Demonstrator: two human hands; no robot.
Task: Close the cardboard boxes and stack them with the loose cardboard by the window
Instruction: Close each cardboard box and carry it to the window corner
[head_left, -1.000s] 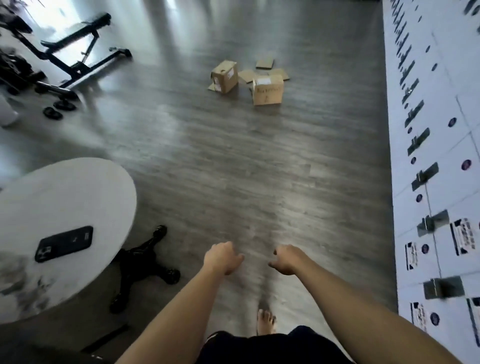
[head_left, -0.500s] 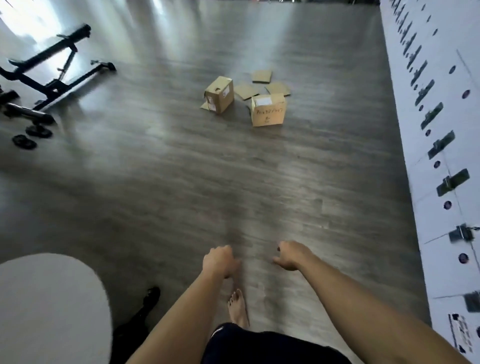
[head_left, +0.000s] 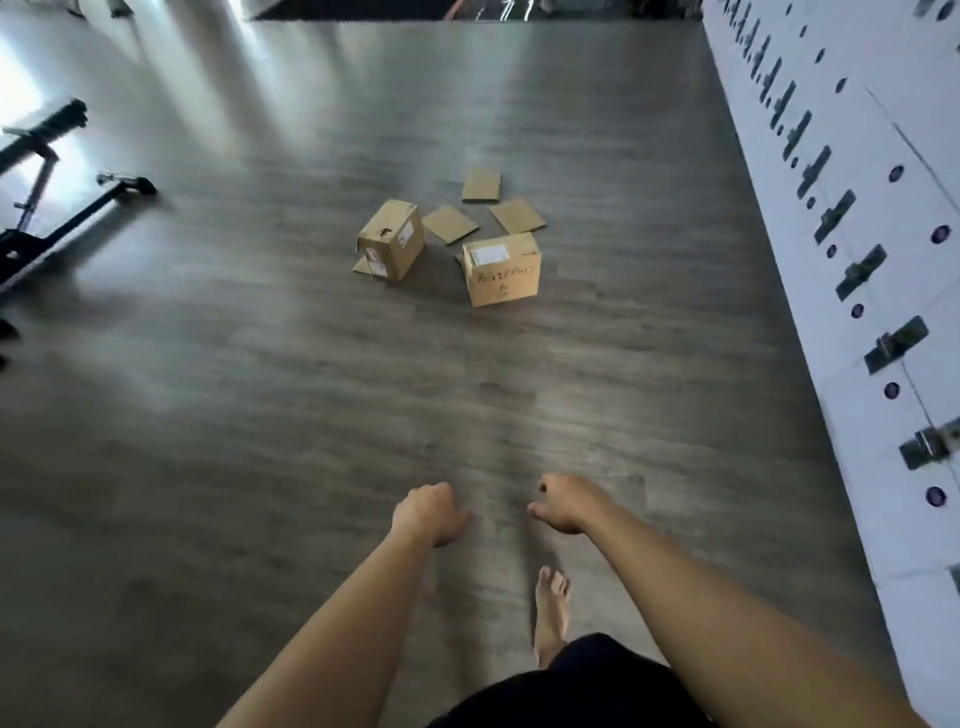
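Two cardboard boxes sit on the grey wood floor (head_left: 260, 415), out in the middle of the room. The right box (head_left: 503, 270) stands upright with a white label on top and dark handwriting on its near side. Taking it as the landmark, the left box (head_left: 390, 240) lies just to its left, tipped at an angle, with small labels on two faces and a flap (head_left: 362, 267) poking out at its base. Three loose cardboard pieces lie flat just behind the right box: one (head_left: 450, 224) between the two boxes, one (head_left: 517, 215) directly behind, one (head_left: 482, 184) farthest back.

Well in front of the right box, both arms reach forward above the floor. The left hand (head_left: 427, 514) has its fingers loosely curled and holds nothing. The right hand (head_left: 569, 503) is likewise loosely curled and empty. A bare foot (head_left: 551, 608) stands on the floor below the hands.

Far to the left of the box is black gym equipment (head_left: 57, 208). To its right runs a white wall (head_left: 883, 182) with dark fittings.
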